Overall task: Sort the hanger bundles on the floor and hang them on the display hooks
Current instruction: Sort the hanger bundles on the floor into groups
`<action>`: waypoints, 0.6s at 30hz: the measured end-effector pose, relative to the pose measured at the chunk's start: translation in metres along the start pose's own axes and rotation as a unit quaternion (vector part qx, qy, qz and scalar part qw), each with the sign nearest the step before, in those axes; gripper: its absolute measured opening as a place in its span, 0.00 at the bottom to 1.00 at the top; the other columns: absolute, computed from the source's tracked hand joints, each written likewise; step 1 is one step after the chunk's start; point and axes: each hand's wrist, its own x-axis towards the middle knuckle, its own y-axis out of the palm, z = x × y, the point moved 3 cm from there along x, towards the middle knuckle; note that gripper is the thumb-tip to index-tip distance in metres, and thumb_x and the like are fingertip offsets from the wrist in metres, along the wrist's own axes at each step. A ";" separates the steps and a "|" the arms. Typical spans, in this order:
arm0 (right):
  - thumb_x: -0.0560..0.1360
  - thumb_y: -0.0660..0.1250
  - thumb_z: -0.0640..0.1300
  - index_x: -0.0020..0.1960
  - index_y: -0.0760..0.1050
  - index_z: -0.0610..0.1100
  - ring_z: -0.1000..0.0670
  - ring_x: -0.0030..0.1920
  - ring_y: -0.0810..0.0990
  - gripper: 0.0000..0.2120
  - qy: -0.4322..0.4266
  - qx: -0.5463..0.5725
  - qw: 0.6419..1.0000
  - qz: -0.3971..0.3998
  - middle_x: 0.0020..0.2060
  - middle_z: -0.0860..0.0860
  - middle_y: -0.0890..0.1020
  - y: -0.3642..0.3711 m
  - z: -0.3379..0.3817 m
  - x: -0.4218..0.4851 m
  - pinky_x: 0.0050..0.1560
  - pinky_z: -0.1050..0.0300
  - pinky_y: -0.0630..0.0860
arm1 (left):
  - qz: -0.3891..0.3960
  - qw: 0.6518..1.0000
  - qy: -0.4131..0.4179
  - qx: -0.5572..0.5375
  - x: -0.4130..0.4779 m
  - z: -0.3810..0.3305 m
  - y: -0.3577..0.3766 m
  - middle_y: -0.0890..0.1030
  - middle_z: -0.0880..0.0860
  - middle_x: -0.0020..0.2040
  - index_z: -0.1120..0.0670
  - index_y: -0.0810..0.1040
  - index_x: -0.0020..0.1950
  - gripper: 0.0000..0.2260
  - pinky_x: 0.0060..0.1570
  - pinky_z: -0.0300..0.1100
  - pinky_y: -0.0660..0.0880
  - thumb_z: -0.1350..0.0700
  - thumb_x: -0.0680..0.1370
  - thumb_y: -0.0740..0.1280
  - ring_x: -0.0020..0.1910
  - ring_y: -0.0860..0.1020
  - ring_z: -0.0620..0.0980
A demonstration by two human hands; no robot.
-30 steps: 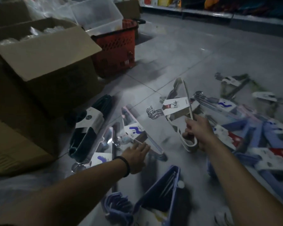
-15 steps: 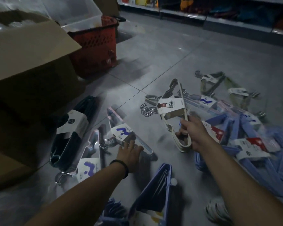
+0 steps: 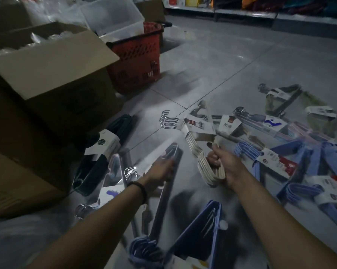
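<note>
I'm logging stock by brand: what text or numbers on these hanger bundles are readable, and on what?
"防滑": red characters on a white card behind the cream hanger bundle.
Dark green bundle's card, blue-squiggle card, red-and-white card: print too blurred to read.

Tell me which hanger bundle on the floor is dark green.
The dark green bundle lying next to the cardboard box, left of the left hand. Its label is white; the other bundles are blue, cream, olive or pale.
</note>
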 end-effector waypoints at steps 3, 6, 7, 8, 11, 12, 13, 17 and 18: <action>0.87 0.56 0.56 0.47 0.80 0.42 0.52 0.30 0.79 0.22 0.061 -0.092 0.993 0.034 0.30 0.48 0.80 0.007 -0.019 -0.009 0.31 0.62 0.78 | 0.133 0.936 0.024 -0.324 0.002 -0.035 0.023 0.79 0.58 0.70 0.50 0.74 0.75 0.37 0.65 0.58 0.78 0.24 0.79 0.54 0.64 0.81 0.62; 0.87 0.56 0.53 0.55 0.80 0.40 0.47 0.34 0.84 0.19 0.062 -0.221 0.973 0.033 0.36 0.45 0.85 0.015 -0.031 -0.021 0.34 0.55 0.81 | 0.133 0.927 0.088 -0.340 -0.004 -0.062 0.048 0.79 0.61 0.61 0.57 0.74 0.71 0.30 0.66 0.58 0.74 0.34 0.82 0.62 0.58 0.80 0.64; 0.87 0.57 0.50 0.55 0.80 0.40 0.48 0.34 0.84 0.17 0.048 -0.276 0.960 0.017 0.35 0.46 0.85 0.013 -0.031 -0.022 0.34 0.55 0.80 | 0.111 0.924 0.096 -0.352 -0.001 -0.066 0.053 0.77 0.63 0.59 0.59 0.72 0.69 0.25 0.63 0.59 0.74 0.40 0.82 0.66 0.56 0.78 0.64; 0.87 0.57 0.48 0.55 0.80 0.40 0.48 0.35 0.85 0.16 0.034 -0.318 0.947 -0.004 0.35 0.46 0.86 0.010 -0.028 -0.020 0.36 0.54 0.80 | 0.083 0.924 0.100 -0.359 0.001 -0.069 0.057 0.77 0.65 0.59 0.60 0.71 0.69 0.24 0.61 0.60 0.75 0.45 0.81 0.69 0.55 0.78 0.65; 0.85 0.58 0.54 0.61 0.79 0.41 0.42 0.48 0.86 0.19 0.039 -0.391 0.918 -0.049 0.47 0.43 0.87 -0.001 -0.017 -0.010 0.48 0.48 0.82 | 0.056 0.911 0.097 -0.397 0.005 -0.075 0.065 0.77 0.73 0.63 0.60 0.71 0.70 0.25 0.57 0.59 0.79 0.52 0.76 0.71 0.55 0.80 0.67; 0.85 0.57 0.57 0.68 0.76 0.43 0.41 0.51 0.85 0.22 0.042 -0.440 0.895 -0.069 0.54 0.41 0.86 -0.004 -0.013 -0.006 0.50 0.46 0.82 | 0.059 0.908 0.095 -0.404 0.006 -0.077 0.068 0.77 0.72 0.64 0.58 0.72 0.70 0.24 0.56 0.58 0.79 0.53 0.76 0.71 0.54 0.81 0.66; 0.84 0.56 0.60 0.75 0.70 0.45 0.40 0.55 0.83 0.26 0.043 -0.490 0.864 -0.106 0.62 0.40 0.81 -0.008 -0.010 0.000 0.53 0.44 0.83 | 0.055 0.910 0.102 -0.398 0.009 -0.077 0.069 0.77 0.71 0.64 0.54 0.73 0.69 0.21 0.57 0.58 0.80 0.54 0.77 0.70 0.55 0.81 0.63; 0.82 0.54 0.65 0.79 0.61 0.48 0.38 0.61 0.80 0.32 -0.032 -0.495 0.835 -0.239 0.69 0.39 0.73 -0.026 0.008 0.017 0.61 0.37 0.81 | -0.075 0.965 0.211 -0.135 0.027 -0.064 0.068 0.79 0.48 0.62 0.31 0.66 0.73 0.28 0.60 0.59 0.82 0.55 0.80 0.70 0.60 0.81 0.52; 0.83 0.54 0.64 0.73 0.67 0.46 0.39 0.57 0.82 0.28 -0.046 -0.448 0.860 -0.239 0.62 0.40 0.77 -0.028 0.010 0.017 0.60 0.39 0.82 | -0.111 0.967 0.225 -0.050 0.031 -0.056 0.068 0.77 0.48 0.65 0.31 0.61 0.78 0.33 0.61 0.59 0.81 0.52 0.78 0.71 0.63 0.79 0.52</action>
